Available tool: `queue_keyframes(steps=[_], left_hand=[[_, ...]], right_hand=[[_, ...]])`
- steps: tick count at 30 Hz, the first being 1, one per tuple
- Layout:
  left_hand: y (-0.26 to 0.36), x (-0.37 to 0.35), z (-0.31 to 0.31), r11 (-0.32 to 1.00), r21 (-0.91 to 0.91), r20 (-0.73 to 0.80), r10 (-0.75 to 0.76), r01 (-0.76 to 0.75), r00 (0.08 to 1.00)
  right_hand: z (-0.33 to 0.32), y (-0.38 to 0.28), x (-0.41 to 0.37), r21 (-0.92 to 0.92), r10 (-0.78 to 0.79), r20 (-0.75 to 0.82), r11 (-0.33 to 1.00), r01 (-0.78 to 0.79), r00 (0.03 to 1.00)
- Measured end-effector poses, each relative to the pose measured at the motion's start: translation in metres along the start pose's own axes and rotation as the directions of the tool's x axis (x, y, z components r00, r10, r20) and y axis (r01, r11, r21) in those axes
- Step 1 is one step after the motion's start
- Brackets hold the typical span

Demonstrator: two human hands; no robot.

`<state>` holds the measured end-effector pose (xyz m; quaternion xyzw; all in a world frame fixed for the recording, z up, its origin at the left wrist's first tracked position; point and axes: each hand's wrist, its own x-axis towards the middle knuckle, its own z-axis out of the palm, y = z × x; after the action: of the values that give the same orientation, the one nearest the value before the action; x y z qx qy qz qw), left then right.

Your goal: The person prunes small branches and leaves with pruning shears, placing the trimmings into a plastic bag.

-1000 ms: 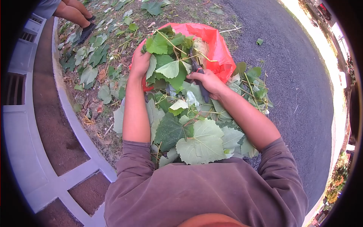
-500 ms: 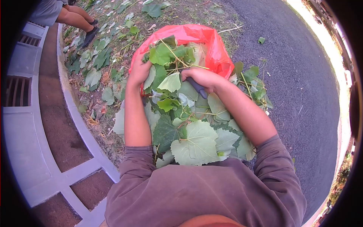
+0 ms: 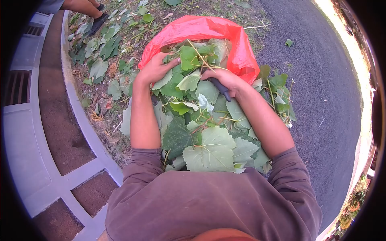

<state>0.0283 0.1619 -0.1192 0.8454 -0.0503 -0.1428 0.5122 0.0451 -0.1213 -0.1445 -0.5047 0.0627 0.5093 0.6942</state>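
Large green leaves on cut stems [image 3: 211,148] lie heaped in front of me and reach into the mouth of a red plastic bag [image 3: 191,27]. At the bag's left side my left hand [image 3: 155,70] curls around some leaves, its thumb pointing right; the fingertips are partly hidden by foliage. My right hand [image 3: 226,79] is closed around a dark grey handle [image 3: 221,89] at the right of the bag's mouth. Leaves hide the tool's working end. A pale stem [image 3: 199,54] with a green leaf [image 3: 188,58] rises between both hands.
Another person's leg [image 3: 82,8] and dark shoe [image 3: 97,24] are at the upper left, beside scattered leaves [image 3: 98,69]. A concrete kerb [image 3: 74,102] and drain grates [image 3: 18,87] run along the left. Asphalt [image 3: 317,80] lies right, near more cut leaves [image 3: 278,90].
My left hand has shifted slightly right and its thumb now stretches toward the leaves. My right hand still grips the handle. The bag's rim appears higher and slightly farther right.
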Motion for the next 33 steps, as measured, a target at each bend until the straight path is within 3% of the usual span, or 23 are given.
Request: queue_keyframes(steps=[3, 6, 10, 12, 15, 16, 21, 26, 28, 29, 31, 33], left_hand=[[-0.009, 0.006, 0.01, 0.99, -0.105, -0.138, 0.078, -0.092, 0.987], [0.0, 0.005, 0.01, 0.993, -0.085, -0.21, 0.058, -0.077, 0.976], [-0.018, 0.007, 0.001, 0.994, -0.094, -0.132, 0.036, -0.049, 0.991], [-0.028, 0.008, -0.003, 0.955, -0.243, -0.276, 0.1, -0.17, 0.956], [-0.038, 0.009, -0.015, 0.927, -0.322, -0.388, 0.058, -0.194, 0.92], [-0.038, 0.009, -0.016, 0.937, -0.272, -0.408, 0.094, -0.219, 0.908], [-0.039, 0.016, -0.015, 0.946, -0.254, -0.266, 0.13, -0.2, 0.955], [-0.031, 0.009, -0.01, 0.95, -0.206, -0.253, 0.181, -0.235, 0.95], [-0.019, 0.004, -0.009, 0.978, -0.163, -0.107, 0.113, -0.13, 0.988], [-0.013, 0.001, -0.009, 0.977, -0.164, -0.106, 0.123, -0.139, 0.987], [-0.003, -0.007, -0.008, 0.972, -0.235, -0.042, -0.009, -0.001, 0.999], [-0.005, -0.011, -0.011, 0.976, -0.214, -0.14, -0.056, 0.025, 0.989]], right_hand=[[-0.003, 0.0, 0.001, 0.021, 0.031, 0.04, 0.999, -0.032, 0.999], [-0.005, 0.004, 0.003, 0.134, -0.023, 0.03, 0.991, 0.019, 0.999], [0.001, -0.005, -0.017, 0.155, -0.013, 0.062, 0.988, 0.003, 0.998], [0.006, -0.015, -0.033, 0.035, 0.04, 0.014, 0.999, -0.041, 0.999], [0.007, -0.008, -0.039, -0.01, 0.093, 0.072, 0.996, -0.093, 0.993], [0.005, -0.01, -0.046, -0.05, 0.138, 0.038, 0.989, -0.136, 0.99], [-0.019, -0.003, -0.067, -0.259, 0.206, -0.027, 0.944, -0.206, 0.978], [0.014, -0.006, -0.071, -0.3, 0.097, -0.111, 0.945, -0.126, 0.989], [0.032, -0.012, -0.066, -0.296, 0.033, -0.177, 0.951, -0.085, 0.984], [0.033, -0.016, -0.064, -0.298, 0.026, -0.183, 0.951, -0.08, 0.983], [0.031, -0.024, -0.054, -0.331, 0.066, -0.194, 0.935, -0.129, 0.979], [0.028, -0.026, -0.047, -0.324, 0.066, -0.206, 0.937, -0.132, 0.976]])
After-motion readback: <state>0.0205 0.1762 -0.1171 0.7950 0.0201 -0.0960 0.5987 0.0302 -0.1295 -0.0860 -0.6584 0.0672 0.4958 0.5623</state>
